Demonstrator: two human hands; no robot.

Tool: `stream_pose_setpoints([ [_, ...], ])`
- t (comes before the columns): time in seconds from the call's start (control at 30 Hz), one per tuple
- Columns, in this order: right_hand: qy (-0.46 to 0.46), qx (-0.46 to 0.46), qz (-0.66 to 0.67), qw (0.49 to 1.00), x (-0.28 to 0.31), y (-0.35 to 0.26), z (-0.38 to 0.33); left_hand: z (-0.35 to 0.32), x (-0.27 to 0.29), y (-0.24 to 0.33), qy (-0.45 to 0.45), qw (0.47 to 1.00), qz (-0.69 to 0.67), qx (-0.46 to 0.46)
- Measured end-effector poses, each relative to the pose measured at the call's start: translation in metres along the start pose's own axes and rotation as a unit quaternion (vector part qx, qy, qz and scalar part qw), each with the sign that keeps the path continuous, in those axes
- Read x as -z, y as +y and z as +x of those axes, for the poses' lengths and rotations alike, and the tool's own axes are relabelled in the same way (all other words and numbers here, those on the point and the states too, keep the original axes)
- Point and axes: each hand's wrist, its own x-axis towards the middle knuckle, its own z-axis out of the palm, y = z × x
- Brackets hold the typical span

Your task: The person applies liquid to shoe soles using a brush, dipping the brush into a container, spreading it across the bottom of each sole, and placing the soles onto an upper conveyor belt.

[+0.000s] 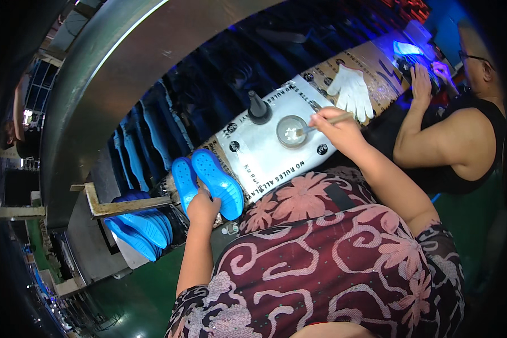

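Two blue shoe soles (219, 186) with small round holes lie side by side at the near left end of the work surface. My left hand (203, 207) grips them at their near ends, its fingers partly hidden by the soles. My right hand (339, 128) is closed round the handle of a brush (342, 118), whose tip reaches into a round clear bowl (279, 134). White stuff lies in the bottom of that bowl, which stands on a white printed plastic sheet (250, 166). A dark cone-topped bottle (258, 108) stands left of the bowl.
A white glove (350, 93) lies beyond my right hand. Below left hang several more blue soles (143, 228) beside a metal bracket (127, 206). Dark blue pieces (155, 129) line the far side, under a curved metal hood (96, 79). A co-worker (453, 124) sits at the right.
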Motion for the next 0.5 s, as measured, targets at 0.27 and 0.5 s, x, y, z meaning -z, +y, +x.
stream_pose_setpoints([
  [0.27,-0.034,0.124,-0.152,0.98,-0.032,0.024,0.021,-0.008,-0.015,-0.011,0.07,0.984,-0.161,0.001],
  [0.5,-0.01,0.165,-0.192,0.967,-0.036,0.03,0.02,-0.005,-0.012,-0.026,-0.15,0.793,-0.588,0.061],
])
